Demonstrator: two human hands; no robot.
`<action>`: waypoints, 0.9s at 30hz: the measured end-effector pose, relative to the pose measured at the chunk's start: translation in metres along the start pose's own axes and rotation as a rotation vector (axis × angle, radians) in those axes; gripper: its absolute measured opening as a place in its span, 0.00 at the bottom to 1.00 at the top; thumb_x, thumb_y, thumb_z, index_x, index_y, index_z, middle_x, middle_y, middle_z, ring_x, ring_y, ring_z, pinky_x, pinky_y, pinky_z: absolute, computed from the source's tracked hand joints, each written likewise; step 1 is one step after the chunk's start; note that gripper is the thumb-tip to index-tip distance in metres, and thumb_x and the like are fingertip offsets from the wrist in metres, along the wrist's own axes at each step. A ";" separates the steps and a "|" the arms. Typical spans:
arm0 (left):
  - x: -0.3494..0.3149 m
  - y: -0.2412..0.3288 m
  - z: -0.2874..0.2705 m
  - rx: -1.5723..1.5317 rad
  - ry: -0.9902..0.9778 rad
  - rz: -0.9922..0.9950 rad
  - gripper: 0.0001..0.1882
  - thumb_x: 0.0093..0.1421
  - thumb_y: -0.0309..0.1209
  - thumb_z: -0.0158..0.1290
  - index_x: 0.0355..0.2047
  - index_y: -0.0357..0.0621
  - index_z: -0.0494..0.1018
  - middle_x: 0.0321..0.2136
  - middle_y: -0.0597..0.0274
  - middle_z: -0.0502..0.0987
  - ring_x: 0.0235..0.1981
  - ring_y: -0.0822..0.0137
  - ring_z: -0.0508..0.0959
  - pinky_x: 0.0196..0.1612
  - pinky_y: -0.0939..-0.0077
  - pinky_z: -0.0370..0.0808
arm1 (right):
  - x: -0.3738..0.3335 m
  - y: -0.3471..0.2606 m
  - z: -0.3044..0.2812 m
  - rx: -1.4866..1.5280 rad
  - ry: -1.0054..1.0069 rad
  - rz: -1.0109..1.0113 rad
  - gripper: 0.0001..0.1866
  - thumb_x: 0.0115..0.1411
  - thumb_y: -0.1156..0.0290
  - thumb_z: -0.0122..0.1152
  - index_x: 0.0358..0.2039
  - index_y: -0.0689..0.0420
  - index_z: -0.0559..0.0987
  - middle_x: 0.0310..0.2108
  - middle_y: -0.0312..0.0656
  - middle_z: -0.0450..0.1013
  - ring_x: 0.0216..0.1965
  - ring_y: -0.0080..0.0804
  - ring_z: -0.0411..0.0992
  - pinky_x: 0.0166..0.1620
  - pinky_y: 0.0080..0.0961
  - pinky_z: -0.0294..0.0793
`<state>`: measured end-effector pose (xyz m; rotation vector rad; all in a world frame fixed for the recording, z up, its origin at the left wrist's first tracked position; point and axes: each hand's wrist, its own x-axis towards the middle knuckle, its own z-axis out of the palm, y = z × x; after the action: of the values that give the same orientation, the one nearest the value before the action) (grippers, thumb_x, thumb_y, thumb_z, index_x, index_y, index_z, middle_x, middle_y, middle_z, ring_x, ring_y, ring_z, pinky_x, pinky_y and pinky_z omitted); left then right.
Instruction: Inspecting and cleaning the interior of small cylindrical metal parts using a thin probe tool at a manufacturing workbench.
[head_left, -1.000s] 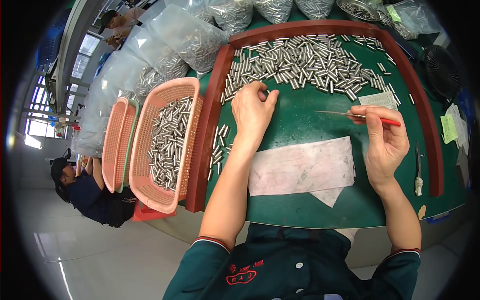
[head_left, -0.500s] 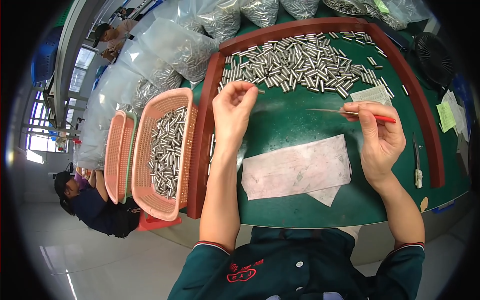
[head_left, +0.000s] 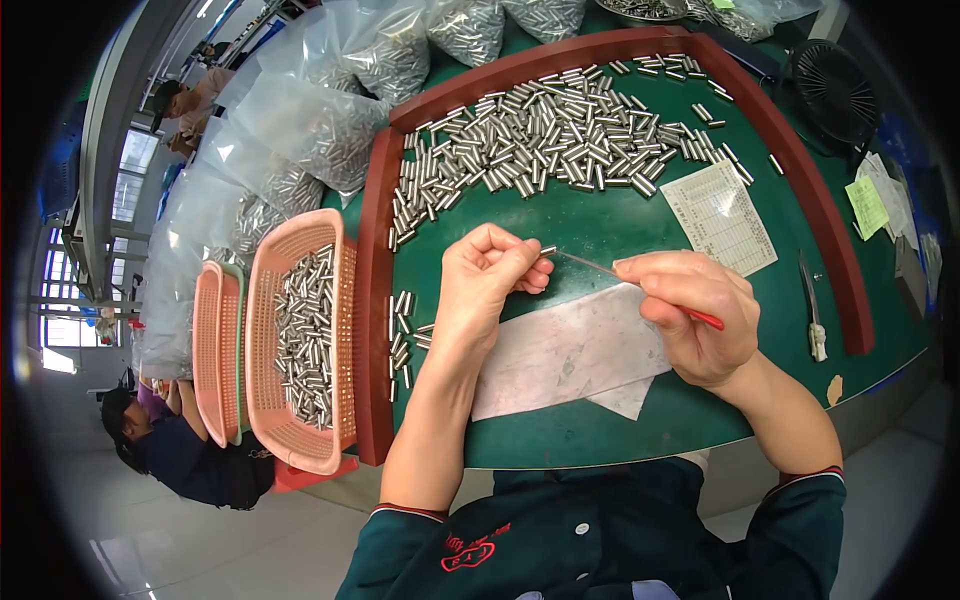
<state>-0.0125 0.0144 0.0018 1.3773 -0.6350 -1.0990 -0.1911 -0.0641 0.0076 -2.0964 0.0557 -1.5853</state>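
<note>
Cylinder [head_left: 547,251] sits between hands [head_left: 484,280] [head_left: 705,315], apparently gripped by left.

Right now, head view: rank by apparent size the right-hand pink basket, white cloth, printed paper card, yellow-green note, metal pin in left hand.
1. right-hand pink basket
2. white cloth, partly covered
3. printed paper card
4. yellow-green note
5. metal pin in left hand

Small silver cylinder [head_left: 547,251] pinched in left hand [head_left: 487,275], one end exposed; thin-shafted, red-handled tool [head_left: 592,266] gripped in right hand [head_left: 705,310], tip held close to cylinder's exposed end, contact not discernible
</note>
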 end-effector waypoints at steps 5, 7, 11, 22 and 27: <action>0.000 -0.001 0.002 -0.025 -0.001 -0.005 0.05 0.52 0.23 0.51 0.22 0.38 0.67 0.18 0.56 0.74 0.17 0.73 0.74 0.23 0.83 0.72 | -0.001 0.001 0.000 -0.010 -0.022 -0.004 0.11 0.48 0.74 0.61 0.29 0.62 0.69 0.23 0.44 0.72 0.24 0.36 0.74 0.23 0.22 0.73; -0.001 0.000 0.003 -0.016 -0.008 -0.004 0.05 0.53 0.23 0.51 0.22 0.38 0.67 0.19 0.55 0.75 0.17 0.73 0.74 0.23 0.83 0.72 | 0.000 0.000 0.001 -0.009 -0.016 0.004 0.11 0.47 0.74 0.62 0.29 0.62 0.69 0.22 0.44 0.72 0.24 0.36 0.74 0.23 0.22 0.73; -0.003 -0.001 0.005 -0.026 -0.037 0.009 0.05 0.52 0.22 0.52 0.22 0.38 0.67 0.19 0.56 0.75 0.18 0.73 0.74 0.23 0.84 0.72 | -0.002 0.000 0.003 -0.031 -0.047 0.054 0.10 0.45 0.75 0.63 0.26 0.61 0.70 0.22 0.45 0.72 0.23 0.35 0.73 0.22 0.21 0.72; -0.008 -0.004 0.015 0.049 -0.077 0.073 0.05 0.51 0.20 0.53 0.23 0.38 0.67 0.21 0.55 0.75 0.21 0.73 0.75 0.26 0.83 0.74 | -0.002 -0.005 -0.001 -0.112 -0.027 0.069 0.14 0.40 0.73 0.67 0.25 0.61 0.70 0.21 0.42 0.72 0.21 0.34 0.73 0.21 0.20 0.71; -0.005 -0.005 0.013 0.033 0.006 0.114 0.04 0.51 0.20 0.52 0.23 0.37 0.67 0.21 0.57 0.75 0.20 0.74 0.75 0.25 0.85 0.73 | -0.003 -0.001 0.003 -0.122 -0.099 -0.021 0.12 0.41 0.80 0.62 0.28 0.63 0.71 0.24 0.46 0.72 0.24 0.36 0.74 0.24 0.23 0.74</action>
<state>-0.0270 0.0137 0.0001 1.3549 -0.7213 -0.9965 -0.1894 -0.0610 0.0048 -2.2728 0.0985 -1.5225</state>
